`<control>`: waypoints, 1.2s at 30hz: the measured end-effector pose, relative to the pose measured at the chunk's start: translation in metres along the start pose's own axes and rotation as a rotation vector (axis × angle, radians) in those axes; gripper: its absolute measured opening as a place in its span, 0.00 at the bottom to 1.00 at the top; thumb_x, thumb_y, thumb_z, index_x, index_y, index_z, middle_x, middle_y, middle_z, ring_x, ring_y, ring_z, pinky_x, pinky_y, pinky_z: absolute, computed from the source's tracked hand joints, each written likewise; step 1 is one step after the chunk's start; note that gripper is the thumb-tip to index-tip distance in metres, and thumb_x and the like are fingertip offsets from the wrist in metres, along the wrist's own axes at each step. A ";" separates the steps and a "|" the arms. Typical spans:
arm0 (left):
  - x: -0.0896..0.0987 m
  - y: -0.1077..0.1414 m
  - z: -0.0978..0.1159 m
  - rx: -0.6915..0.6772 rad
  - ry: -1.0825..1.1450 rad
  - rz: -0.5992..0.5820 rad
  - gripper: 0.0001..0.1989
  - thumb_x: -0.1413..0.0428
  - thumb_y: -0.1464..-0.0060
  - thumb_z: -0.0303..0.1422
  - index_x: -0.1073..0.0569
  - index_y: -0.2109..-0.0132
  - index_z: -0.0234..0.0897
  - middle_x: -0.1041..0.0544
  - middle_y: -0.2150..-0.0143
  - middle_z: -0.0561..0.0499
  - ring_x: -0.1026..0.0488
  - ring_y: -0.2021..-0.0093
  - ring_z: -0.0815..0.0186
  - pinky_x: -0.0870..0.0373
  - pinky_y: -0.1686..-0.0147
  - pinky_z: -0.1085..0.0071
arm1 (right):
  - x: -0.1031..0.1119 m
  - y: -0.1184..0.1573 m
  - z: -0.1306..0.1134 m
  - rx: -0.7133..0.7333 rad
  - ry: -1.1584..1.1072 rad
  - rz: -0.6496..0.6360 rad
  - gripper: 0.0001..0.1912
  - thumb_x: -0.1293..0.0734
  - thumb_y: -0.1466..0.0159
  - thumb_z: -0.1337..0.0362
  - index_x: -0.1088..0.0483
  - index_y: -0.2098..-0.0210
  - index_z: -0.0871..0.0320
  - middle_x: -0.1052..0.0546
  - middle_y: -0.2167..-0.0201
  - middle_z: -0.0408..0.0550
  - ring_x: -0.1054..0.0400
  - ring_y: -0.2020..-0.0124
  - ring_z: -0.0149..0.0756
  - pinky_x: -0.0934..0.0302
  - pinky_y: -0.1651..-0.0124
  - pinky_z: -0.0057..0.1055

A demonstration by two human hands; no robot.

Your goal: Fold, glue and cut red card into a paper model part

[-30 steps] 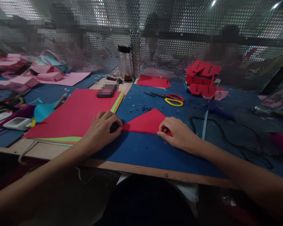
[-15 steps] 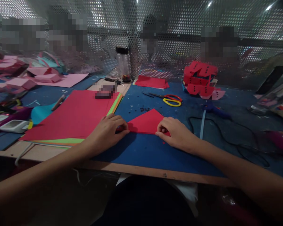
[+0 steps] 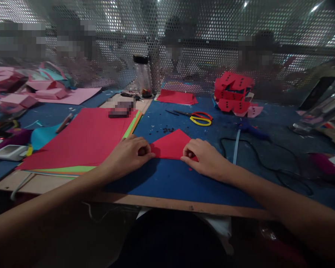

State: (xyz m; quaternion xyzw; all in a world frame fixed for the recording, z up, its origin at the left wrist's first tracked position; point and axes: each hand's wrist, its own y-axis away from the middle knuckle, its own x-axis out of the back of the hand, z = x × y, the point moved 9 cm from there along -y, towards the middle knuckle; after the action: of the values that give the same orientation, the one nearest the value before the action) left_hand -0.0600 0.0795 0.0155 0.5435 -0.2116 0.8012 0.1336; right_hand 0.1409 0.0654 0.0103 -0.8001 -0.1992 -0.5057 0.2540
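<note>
A folded sheet of red paper (image 3: pixel 170 145) lies on the blue table mat, its pointed corner facing away from me. My left hand (image 3: pixel 139 150) pinches the left end of its near folded edge, thumb against curled fingers. At the right end of that edge my right hand (image 3: pixel 197 154) pinches it in the same way. The outer ends of the paper are hidden under both hands. Just beyond the paper's point lie several small dark bits (image 3: pixel 169 130). Scissors with red and yellow handles (image 3: pixel 201 118) rest farther back.
To the left is a stack of coloured sheets (image 3: pixel 72 137), red on top, with a blurred dark object (image 3: pixel 121 109) on it. A jar (image 3: pixel 143 76), red sheets (image 3: pixel 175 96) and a red paper model (image 3: pixel 234 93) stand at the back. A glue gun (image 3: pixel 252 130) and cord lie right.
The whole view has shifted slightly. My left thumb has slid a little along the paper's near edge; both hands keep their pinch on it.
</note>
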 end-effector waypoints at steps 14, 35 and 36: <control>0.006 0.005 -0.035 0.113 0.135 -0.028 0.13 0.43 0.39 0.45 0.22 0.61 0.41 0.20 0.62 0.48 0.26 0.58 0.56 0.31 0.59 0.63 | 0.001 0.001 -0.001 0.011 -0.002 0.010 0.06 0.32 0.30 0.61 0.30 0.63 0.56 0.25 0.62 0.47 0.34 0.59 0.39 0.46 0.55 0.35; 0.019 0.008 -0.022 -0.003 0.248 -0.056 0.12 0.44 0.37 0.43 0.20 0.57 0.42 0.19 0.55 0.46 0.25 0.52 0.55 0.31 0.49 0.58 | 0.001 -0.001 -0.002 0.032 -0.031 -0.001 0.06 0.32 0.31 0.62 0.30 0.64 0.56 0.24 0.62 0.48 0.34 0.60 0.39 0.45 0.55 0.35; 0.020 0.006 -0.016 0.010 0.249 -0.030 0.12 0.44 0.37 0.43 0.20 0.56 0.42 0.19 0.54 0.46 0.25 0.52 0.57 0.31 0.48 0.59 | 0.001 -0.001 -0.002 0.033 -0.031 -0.002 0.06 0.32 0.30 0.62 0.30 0.64 0.56 0.24 0.62 0.47 0.34 0.59 0.39 0.45 0.55 0.34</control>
State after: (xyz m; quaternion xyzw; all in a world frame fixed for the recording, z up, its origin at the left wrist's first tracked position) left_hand -0.0832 0.0819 0.0275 0.4437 -0.1811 0.8614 0.1682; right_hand 0.1396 0.0654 0.0122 -0.8034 -0.2122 -0.4900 0.2634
